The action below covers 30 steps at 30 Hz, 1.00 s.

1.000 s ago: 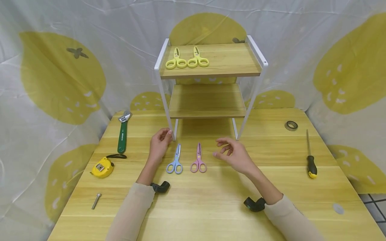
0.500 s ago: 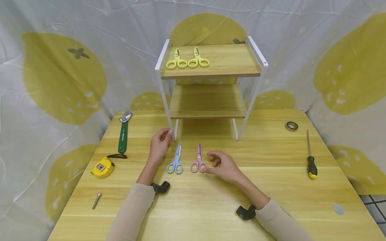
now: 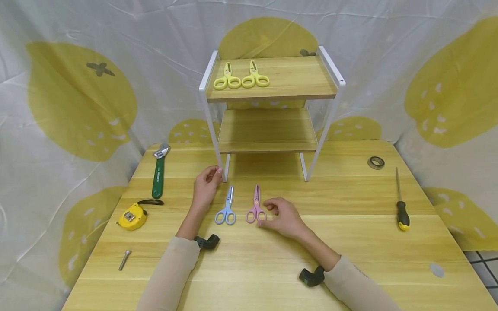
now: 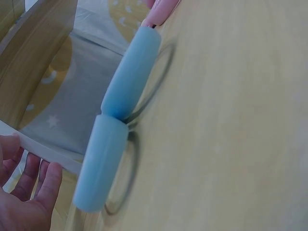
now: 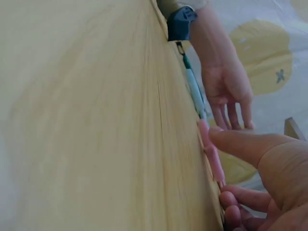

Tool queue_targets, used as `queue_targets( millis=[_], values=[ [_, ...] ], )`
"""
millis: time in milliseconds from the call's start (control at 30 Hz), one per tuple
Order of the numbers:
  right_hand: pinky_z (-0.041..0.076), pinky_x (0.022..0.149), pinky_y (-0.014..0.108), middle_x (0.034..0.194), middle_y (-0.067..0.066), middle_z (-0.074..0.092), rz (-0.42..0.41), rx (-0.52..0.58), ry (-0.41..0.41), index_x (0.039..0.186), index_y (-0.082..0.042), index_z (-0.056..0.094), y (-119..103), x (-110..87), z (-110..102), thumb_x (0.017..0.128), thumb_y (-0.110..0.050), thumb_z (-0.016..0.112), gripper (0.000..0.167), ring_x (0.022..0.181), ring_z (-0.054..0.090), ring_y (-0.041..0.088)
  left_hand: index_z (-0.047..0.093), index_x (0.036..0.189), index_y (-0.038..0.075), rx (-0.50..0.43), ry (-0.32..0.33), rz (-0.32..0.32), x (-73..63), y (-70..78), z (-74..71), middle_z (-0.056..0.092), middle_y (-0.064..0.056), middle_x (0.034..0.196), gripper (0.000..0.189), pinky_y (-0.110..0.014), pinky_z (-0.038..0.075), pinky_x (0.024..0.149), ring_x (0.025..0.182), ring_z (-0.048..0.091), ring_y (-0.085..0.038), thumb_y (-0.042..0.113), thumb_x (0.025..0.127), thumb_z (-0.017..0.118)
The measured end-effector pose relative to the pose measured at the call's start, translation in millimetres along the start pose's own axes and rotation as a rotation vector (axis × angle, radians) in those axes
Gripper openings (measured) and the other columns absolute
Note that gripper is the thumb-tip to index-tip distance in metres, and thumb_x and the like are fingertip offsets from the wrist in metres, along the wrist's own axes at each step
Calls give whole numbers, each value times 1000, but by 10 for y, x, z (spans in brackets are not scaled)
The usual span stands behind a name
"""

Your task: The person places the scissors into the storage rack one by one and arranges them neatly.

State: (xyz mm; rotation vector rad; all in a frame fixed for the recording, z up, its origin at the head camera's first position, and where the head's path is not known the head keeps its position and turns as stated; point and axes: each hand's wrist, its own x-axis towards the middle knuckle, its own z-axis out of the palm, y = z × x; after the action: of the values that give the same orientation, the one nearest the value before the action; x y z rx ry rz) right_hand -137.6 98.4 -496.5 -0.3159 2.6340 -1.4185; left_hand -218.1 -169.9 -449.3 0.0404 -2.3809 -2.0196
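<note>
Pink-handled scissors [image 3: 256, 209] lie flat on the table, beside blue-handled scissors [image 3: 225, 211]. My right hand [image 3: 284, 219] is at the pink pair, its thumb at the right handle loop and its other fingers just right of it. In the right wrist view the thumb [image 5: 240, 144] meets the pink handle [image 5: 211, 154]; no closed grip shows. At the shelf rack's front left leg [image 3: 219, 151] my left hand [image 3: 205, 185] stays with loosely bent fingers. The left wrist view shows those fingers [image 4: 45, 187] against the white bar [image 4: 48, 151]. Two yellow scissors [image 3: 227, 77] rest on the rack's top board.
The two-tier rack [image 3: 268, 129] stands at the back centre. To the left lie an adjustable wrench [image 3: 158, 175], a tape measure [image 3: 132, 217] and a bolt [image 3: 124, 260]. On the right are a tape roll [image 3: 375, 162], a screwdriver [image 3: 402, 211] and a grey disc [image 3: 436, 270].
My right hand has moved left and slightly toward me, from beside the pink scissors to their handle. The left hand, the scissors and the rack have not moved.
</note>
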Motion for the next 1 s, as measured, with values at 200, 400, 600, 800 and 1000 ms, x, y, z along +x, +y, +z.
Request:
queue_targets(
  millis=[200, 400, 600, 800, 1000],
  values=[
    [46, 76, 29, 104, 1, 64, -31, -80, 22, 122, -8, 72, -31, -2, 42, 71, -31, 96, 61, 90, 52, 17, 62, 132, -3, 7, 14, 5, 145, -260, -22, 63, -26, 132, 39, -20, 61, 93, 122, 64, -41, 27, 106, 60],
    [50, 77, 30, 104, 0, 67, -51, -121, 44, 111, -12, 75, -50, -5, 56, 76, -28, 92, 42, 89, 56, 17, 64, 129, 0, -4, 30, 23, 176, -344, -27, 64, -23, 128, 42, -17, 61, 89, 118, 66, -38, 34, 104, 64],
    [50, 71, 26, 99, 1, 68, -4, -36, 8, 113, -8, 72, -81, -24, -25, 81, -21, 87, 38, 85, 57, 15, 66, 123, -1, -35, 22, 29, 171, -310, -40, 65, -24, 125, 38, -22, 63, 89, 116, 68, -40, 30, 102, 67],
    [57, 62, 22, 88, 2, 73, -9, 46, -45, 120, -2, 66, -120, -49, -155, 87, -8, 79, 36, 74, 66, 11, 67, 122, 1, -18, 1, 25, 174, -293, -72, 66, -23, 125, 39, -22, 63, 89, 115, 69, -38, 34, 101, 68],
    [58, 65, 24, 88, -1, 74, 4, 66, -62, 123, -5, 65, -128, -123, -284, 89, -11, 80, 38, 76, 67, 11, 68, 120, 0, -19, -2, 28, 176, -287, -101, 67, -22, 123, 38, -23, 64, 89, 114, 69, -37, 33, 101, 69]
  ],
)
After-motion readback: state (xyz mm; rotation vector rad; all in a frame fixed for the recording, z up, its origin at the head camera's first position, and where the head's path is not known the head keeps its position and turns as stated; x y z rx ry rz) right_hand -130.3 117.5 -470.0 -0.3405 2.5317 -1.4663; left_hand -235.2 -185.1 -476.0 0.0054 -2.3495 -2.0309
